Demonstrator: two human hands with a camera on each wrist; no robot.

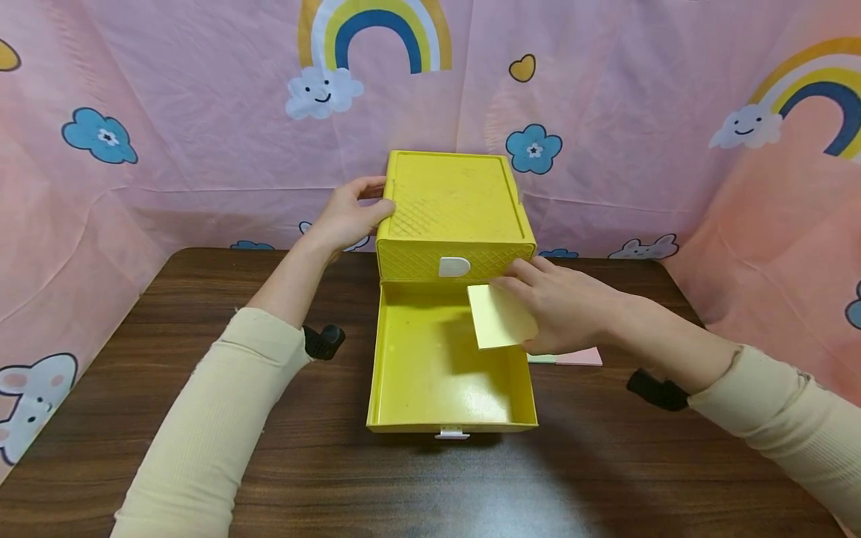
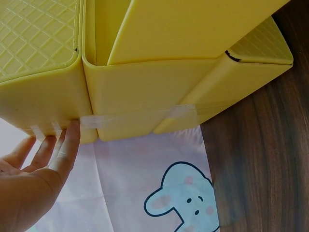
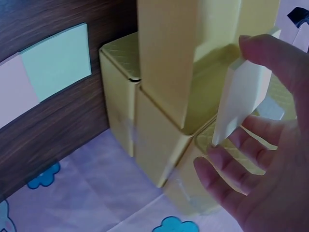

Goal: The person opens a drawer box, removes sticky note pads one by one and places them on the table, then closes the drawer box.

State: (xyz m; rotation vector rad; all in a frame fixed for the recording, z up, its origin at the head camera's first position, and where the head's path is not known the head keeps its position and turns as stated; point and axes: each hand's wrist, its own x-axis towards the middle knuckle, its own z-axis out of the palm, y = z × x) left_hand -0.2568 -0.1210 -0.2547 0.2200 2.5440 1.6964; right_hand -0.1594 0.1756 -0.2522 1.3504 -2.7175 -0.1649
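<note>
A yellow drawer cabinet stands on the table, its tiers joined by clear tape. Its middle drawer is pulled out, and the bottom inside is bare. My left hand rests against the cabinet's left side near the top, fingers extended. Over the drawer's right side, my right hand pinches a pale yellow pad of sticky notes between thumb and fingers. The right wrist view shows the pad edge-on and tilted.
Green and pink note pads lie side by side on the dark wooden table, right of the cabinet. The top drawer, with a white handle, is closed. A pink patterned cloth hangs behind and along the sides.
</note>
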